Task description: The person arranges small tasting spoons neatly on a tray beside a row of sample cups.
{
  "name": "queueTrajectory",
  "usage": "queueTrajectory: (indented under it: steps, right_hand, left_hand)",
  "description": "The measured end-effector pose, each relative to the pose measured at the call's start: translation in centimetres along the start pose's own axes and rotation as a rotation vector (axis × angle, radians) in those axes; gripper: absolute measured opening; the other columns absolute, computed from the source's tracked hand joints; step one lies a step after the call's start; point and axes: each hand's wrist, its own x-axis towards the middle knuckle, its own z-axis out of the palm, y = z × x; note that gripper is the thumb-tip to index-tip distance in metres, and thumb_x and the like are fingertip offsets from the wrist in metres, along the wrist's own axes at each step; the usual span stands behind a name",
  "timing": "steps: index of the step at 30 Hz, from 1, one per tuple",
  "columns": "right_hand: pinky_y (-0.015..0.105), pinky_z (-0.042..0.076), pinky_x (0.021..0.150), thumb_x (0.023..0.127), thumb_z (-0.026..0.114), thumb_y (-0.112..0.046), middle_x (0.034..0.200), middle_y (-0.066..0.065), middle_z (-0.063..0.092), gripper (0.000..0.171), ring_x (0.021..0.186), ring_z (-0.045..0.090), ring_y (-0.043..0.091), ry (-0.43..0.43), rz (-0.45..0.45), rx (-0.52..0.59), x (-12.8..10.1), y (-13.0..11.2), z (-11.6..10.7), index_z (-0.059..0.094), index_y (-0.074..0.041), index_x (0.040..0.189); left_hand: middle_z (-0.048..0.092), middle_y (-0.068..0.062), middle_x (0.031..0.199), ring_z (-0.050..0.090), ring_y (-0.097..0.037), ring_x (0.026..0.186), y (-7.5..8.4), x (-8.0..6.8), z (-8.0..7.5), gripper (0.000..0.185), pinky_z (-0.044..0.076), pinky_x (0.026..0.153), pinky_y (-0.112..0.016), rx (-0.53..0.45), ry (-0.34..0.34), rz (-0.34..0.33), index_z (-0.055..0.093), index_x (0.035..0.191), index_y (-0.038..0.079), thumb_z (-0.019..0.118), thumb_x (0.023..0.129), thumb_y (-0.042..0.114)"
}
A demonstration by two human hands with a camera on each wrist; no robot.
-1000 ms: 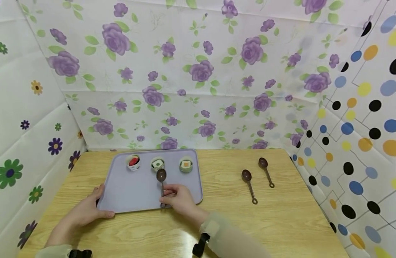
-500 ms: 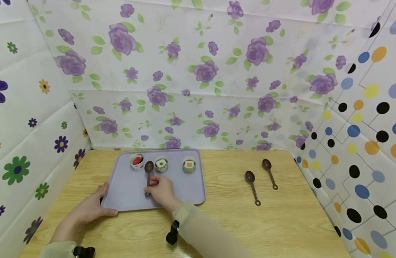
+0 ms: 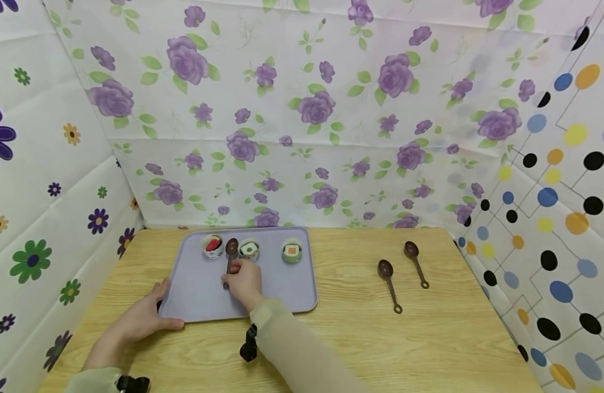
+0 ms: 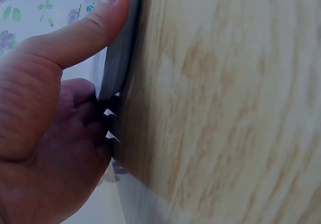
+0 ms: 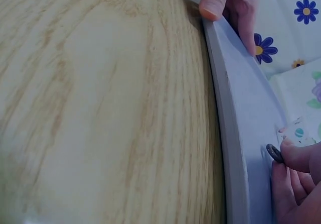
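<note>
To keep the grey tray [image 3: 199,295] from sliding on the worktop [image 3: 380,338], the left hand [image 3: 144,314] grips its 8 o'clock corner while the right hand [image 3: 244,281] pinches a brown spoon [image 3: 230,252], bowl toward 12 o'clock between two cups.

A light wooden table [image 3: 430,349] is enclosed by cloth walls: purple roses far [image 3: 302,109], daisies left [image 3: 31,218], coloured dots right [image 3: 567,218].

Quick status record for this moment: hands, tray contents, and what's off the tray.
left hand: grips the near-left corner of the tray
right hand: pinches the handle of the spoon on the tray
spoon bowl: between the red-topped cup and the green-topped cup
third cup: orange-topped cup, farther right on the tray
off tray: two spoons on the table, to the right
</note>
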Motion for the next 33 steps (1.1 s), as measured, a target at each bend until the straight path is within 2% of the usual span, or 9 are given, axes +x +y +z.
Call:
queueTrajectory:
  steps: [10,21,33]
  right_hand:
    - [0.026,0.06,0.073,0.086,0.091,-0.007,0.086,-0.005,0.07,0.03,0.082,0.067,0.008,0.043,0.029,-0.04,-0.1,-0.6,0.6,0.08,-0.005,0.115]
    - [0.021,0.055,0.063,0.087,0.09,-0.009,0.072,-0.011,0.065,0.011,0.069,0.062,0.004,0.077,-0.076,-0.149,0.0,0.2,1.2,0.081,-0.009,0.094]
    - [0.021,0.052,0.061,0.089,0.089,-0.014,0.069,-0.013,0.062,0.011,0.064,0.058,0.003,0.093,-0.116,-0.188,0.2,0.4,1.4,0.078,-0.013,0.086]
  left_hand:
    - [-0.004,-0.046,0.165,-0.005,-0.064,0.153,-0.2,0.1,0.0,0.14,0.006,0.12,-0.079,-0.002,-0.005,0.0,-0.001,0.163,-0.015,0.096,0.079,0.043]
    - [-0.004,-0.047,0.165,-0.003,-0.064,0.153,0.1,0.1,0.1,0.139,0.008,0.12,-0.079,0.012,-0.012,-0.014,0.0,0.163,-0.015,0.095,0.08,0.043]
    - [-0.003,-0.048,0.164,-0.002,-0.065,0.153,0.2,-0.1,0.0,0.139,0.009,0.119,-0.08,0.02,0.002,-0.007,0.001,0.163,-0.015,0.095,0.079,0.043]
